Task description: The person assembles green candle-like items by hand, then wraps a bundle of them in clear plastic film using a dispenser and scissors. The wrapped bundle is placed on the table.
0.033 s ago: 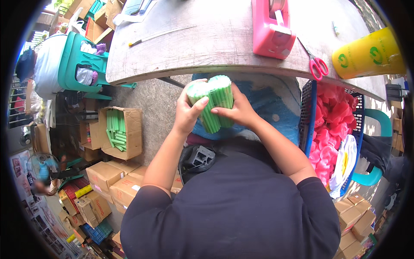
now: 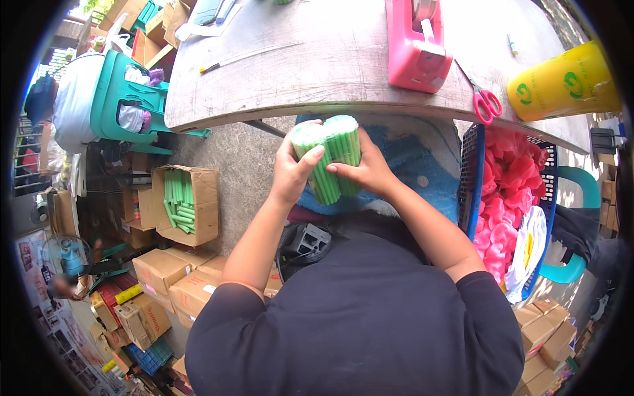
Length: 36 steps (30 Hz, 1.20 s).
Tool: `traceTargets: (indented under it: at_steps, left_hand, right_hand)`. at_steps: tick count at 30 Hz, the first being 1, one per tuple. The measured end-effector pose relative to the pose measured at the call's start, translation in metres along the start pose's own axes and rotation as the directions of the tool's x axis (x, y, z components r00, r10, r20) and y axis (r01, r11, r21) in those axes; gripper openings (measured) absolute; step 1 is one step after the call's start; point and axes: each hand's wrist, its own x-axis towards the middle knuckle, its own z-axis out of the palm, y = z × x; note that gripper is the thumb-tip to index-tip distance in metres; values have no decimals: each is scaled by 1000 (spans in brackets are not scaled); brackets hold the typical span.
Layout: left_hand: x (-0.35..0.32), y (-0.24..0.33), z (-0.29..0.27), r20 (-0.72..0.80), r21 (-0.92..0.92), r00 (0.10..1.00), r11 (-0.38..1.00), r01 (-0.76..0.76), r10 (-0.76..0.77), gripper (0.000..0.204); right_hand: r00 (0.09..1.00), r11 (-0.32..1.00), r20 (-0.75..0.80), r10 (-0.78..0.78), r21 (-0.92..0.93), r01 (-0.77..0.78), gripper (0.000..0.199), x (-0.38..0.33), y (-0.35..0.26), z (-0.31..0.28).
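Nothing much has shifted since the earlier frame: the bundle (image 2: 328,157) of green sticks sits in the same spot between the hands, just below the near edge of the desk (image 2: 317,72). Both hands stay closed on it. The left hand (image 2: 292,173) wraps the bundle's left side, thumb laid across the front; the right hand (image 2: 366,170) presses the right side, fingers curled round behind.

Relative to the bundle, the hands sit at its lower half, one on each flank, equally near, so neither has the better reach. Its long axis runs roughly away from the person, the round stick ends pointing up toward the desk edge and leaning slightly left, the lower ends pointing back at the person's chest.

Left of the bundle and lower down, on the ground, an open carton (image 2: 187,204) holds more loose green sticks. Right of the bundle, a dark basket (image 2: 471,178) holds pink flowers. Beyond the bundle, on the desk, stand a pink tape dispenser (image 2: 416,46) and red scissors (image 2: 485,100).
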Motion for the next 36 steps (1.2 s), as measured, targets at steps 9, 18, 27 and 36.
traceTargets:
  at_steps: [9, 18, 27, 36]
  left_hand:
    - [16, -13, 9, -43, -87, 999, 996, 28, -31, 54]
    - [19, 0, 19, -45, -89, 999, 996, -29, 25, 52]
    - [16, 43, 21, 5, 4, 978, 978, -208, 208, 51]
    - [95, 122, 46, -82, -167, 817, 800, -576, 571, 56]
  right_hand:
    - [993, 999, -110, -36, 9, 37, 83, 7, 3, -6]
    - [996, 999, -88, -30, 35, 34, 82, 10, -6, -11]
    - [984, 975, -2, -177, 139, 175, 93, -2, -8, -14]
    - [985, 986, -129, -116, 107, 130, 62, -22, 6, -27]
